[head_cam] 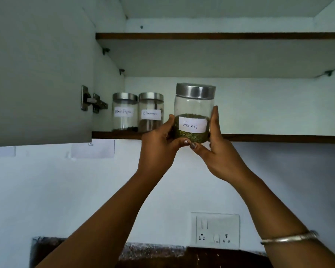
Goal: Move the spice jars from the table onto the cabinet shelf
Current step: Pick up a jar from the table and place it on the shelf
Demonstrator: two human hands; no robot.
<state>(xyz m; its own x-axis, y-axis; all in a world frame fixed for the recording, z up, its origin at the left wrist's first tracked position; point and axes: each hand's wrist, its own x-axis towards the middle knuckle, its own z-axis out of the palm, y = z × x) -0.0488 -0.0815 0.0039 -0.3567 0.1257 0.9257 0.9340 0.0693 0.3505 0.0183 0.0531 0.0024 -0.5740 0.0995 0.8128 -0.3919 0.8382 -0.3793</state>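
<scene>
Forearms rose from the bottom of the view, with a silver bangle (290,237) on the right wrist. Above them, the left hand (159,146) and right hand (219,151) together grasped a glass jar labelled "Fennel" (193,113). Left fingers curled round its lower left side and right fingers ran up its right side, while both thumbs met under its base. The jar stood upright with a steel lid and greenish seeds filling its lower part. Its base sat about level with the front edge of the lower cabinet shelf (278,138), though whether it rested on the wood or hung just before it could not be told.

Just left of the left hand and farther back on that shelf stood a jar marked "Cinnamon" (150,112). Beside it, a jar apparently marked "Black Pepper" (125,112) touched or nearly touched it. Farther left of the hands hung the open cabinet door (37,74) on its metal hinge (91,102). Above the hands ran the upper shelf (220,35). Below the right hand, on the white wall, sat a socket plate (215,231).
</scene>
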